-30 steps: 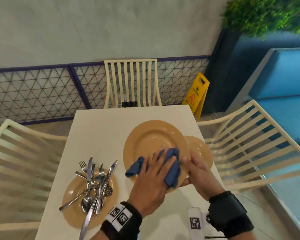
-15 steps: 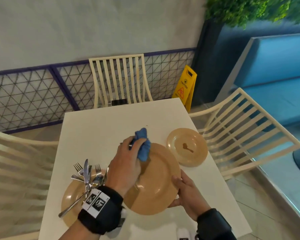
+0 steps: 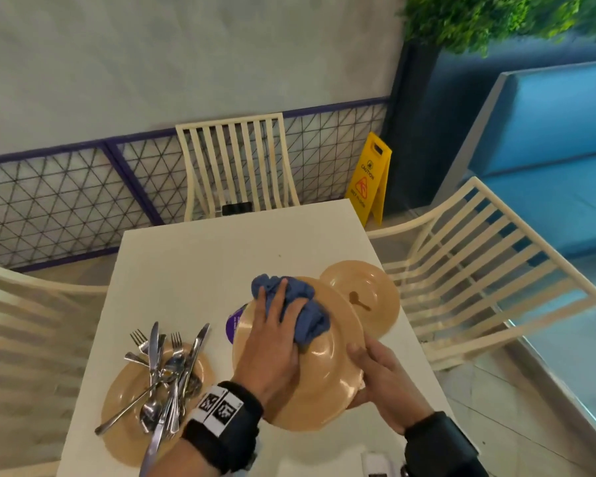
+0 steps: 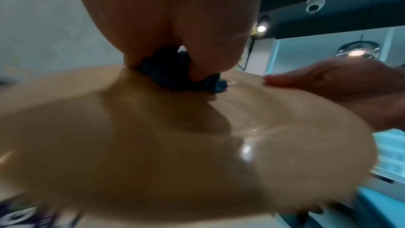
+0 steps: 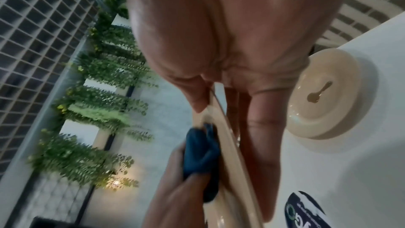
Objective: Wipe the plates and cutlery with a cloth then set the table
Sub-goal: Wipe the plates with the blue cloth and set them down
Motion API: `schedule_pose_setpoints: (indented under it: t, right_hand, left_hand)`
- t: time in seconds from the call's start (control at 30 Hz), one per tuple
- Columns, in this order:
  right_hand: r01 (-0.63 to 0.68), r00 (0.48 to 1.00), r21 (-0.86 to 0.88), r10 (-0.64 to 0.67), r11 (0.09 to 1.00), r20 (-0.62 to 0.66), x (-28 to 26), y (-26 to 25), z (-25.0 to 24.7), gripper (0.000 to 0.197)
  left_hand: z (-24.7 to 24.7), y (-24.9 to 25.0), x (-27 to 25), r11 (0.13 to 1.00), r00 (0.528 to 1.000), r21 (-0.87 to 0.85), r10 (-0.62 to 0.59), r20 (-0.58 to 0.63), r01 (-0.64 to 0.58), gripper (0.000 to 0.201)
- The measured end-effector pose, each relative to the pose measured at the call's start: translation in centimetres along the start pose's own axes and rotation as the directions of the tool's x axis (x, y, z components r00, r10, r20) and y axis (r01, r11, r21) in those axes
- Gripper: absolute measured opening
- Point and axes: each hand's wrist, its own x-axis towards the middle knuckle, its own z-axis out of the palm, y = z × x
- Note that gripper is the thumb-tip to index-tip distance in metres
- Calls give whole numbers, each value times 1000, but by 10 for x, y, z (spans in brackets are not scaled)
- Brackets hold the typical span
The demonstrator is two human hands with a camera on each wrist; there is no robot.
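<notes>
My right hand (image 3: 379, 376) grips a tan plate (image 3: 327, 383) by its right rim and holds it above the table, thumb on top and fingers beneath. My left hand (image 3: 272, 339) holds a bunched blue cloth (image 3: 303, 304) and presses it onto the plate's far part. The left wrist view shows the cloth (image 4: 175, 75) under my fingers on the glossy plate (image 4: 175, 145). A second tan plate (image 3: 369, 297) with a brown smear lies on the table behind. A third plate (image 3: 124, 401) at the left carries a heap of forks, knives and spoons (image 3: 166, 370).
The white table (image 3: 200, 256) has cream slatted chairs at the back (image 3: 236, 166), right (image 3: 479, 270) and left (image 3: 25, 339). A purple and white packet (image 3: 234, 325) lies partly under the held plate. A yellow caution sign (image 3: 370, 180) stands on the floor behind.
The plate has tipped from facing me to nearly flat. My left hand carried the cloth from the near part to the far left rim, then rightward over the far part.
</notes>
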Motion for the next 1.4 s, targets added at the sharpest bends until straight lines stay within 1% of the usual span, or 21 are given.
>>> schedule_pose_setpoints:
  t: [0.1, 0.17, 0.23, 0.3, 0.37, 0.47, 0.57, 0.63, 0.7, 0.77, 0.87, 0.97, 1.0, 1.07, 1.13, 1.2, 1.27, 1.3, 1.33, 1.37, 1.4]
  right_hand:
    - [47, 998, -34, -48, 998, -33, 11, -16, -12, 32]
    - [54, 996, -19, -56, 998, -76, 13, -28, -33, 30]
    - [50, 997, -20, -51, 999, -54, 10, -33, -53, 34]
    - [42, 999, -68, -41, 997, 11, 5, -31, -60, 37]
    - [32, 998, -108, -25, 994, 64, 6, -24, -51, 34]
    - [44, 996, -133, -34, 990, 78, 17, -23, -32, 32]
    - [50, 999, -42, -49, 998, 20, 26, -36, -38, 34]
    - [54, 999, -17, -54, 998, -2, 27, -43, -55, 32]
    - [54, 998, -35, -54, 998, -9, 25, -40, -70, 32]
    - [22, 1000, -44, -22, 999, -3, 20, -31, -71, 33]
    - [8, 1000, -91, -6, 996, 25, 21, -19, -44, 28]
    - [88, 996, -110, -87, 990, 11, 31, -26, -21, 31]
    - [108, 994, -83, -109, 991, -8, 34, -30, -21, 32]
    - [136, 990, -30, -137, 990, -43, 35, -38, -31, 32]
    - [141, 987, -27, -142, 990, -71, 32, -41, -43, 31]
    - [136, 986, -50, -140, 989, -94, 28, -38, -45, 31]
    - [105, 990, -23, -107, 994, -88, 27, -27, -40, 35]
    - [68, 994, 7, -68, 998, -81, 31, -18, -38, 37]
    - [8, 997, 48, -5, 999, -73, 35, -8, -34, 39]
    - [-72, 995, 97, 78, 993, -60, 40, 4, -28, 39]
    - [-158, 985, 145, 165, 977, -41, 44, 14, -20, 38]
  left_hand:
    - [23, 48, -11, 981, 994, -174, 93, 63, -81, 59]
    - [36, 46, -36, 965, 962, -111, 249, 110, -237, 59]
    - [38, 15, -48, 953, 944, 10, 300, 137, -304, 59]
    - [33, -15, -43, 983, 980, 62, 166, 111, -174, 55]
    - [24, -17, -23, 1000, 998, 0, 28, 50, -28, 49]
    - [24, 32, 4, 992, 1000, -124, 16, 24, -13, 55]
    - [35, 66, -8, 981, 987, -128, 154, 55, -146, 57]
    - [36, 59, -27, 948, 946, -64, 316, 68, -312, 56]
    - [29, 34, -31, 911, 916, 108, 390, 89, -398, 57]
    - [24, 5, -23, 944, 969, 218, 239, 63, -247, 57]
    - [22, 7, 2, 999, 999, 8, -39, -20, 39, 53]
    - [26, 61, 13, 989, 998, -150, -12, -56, 4, 73]
    - [29, 73, 9, 981, 999, -191, 9, -37, -16, 68]
    - [39, 65, -9, 976, 994, -187, 108, -8, -108, 56]
    - [45, 31, -30, 981, 982, -49, 188, 19, -187, 55]
    - [36, -4, -39, 993, 995, 51, 103, -5, -102, 55]
    - [22, -27, -37, 990, 978, -68, -134, -162, 124, 46]
    - [9, -32, -33, 941, 931, -214, -305, -198, 263, 38]
    - [-5, -37, -27, 834, 867, -407, -468, -169, 371, 31]
    - [-20, -43, -22, 666, 804, -615, -589, -85, 422, 25]
    - [-35, -44, -18, 479, 765, -786, -644, -13, 391, 22]
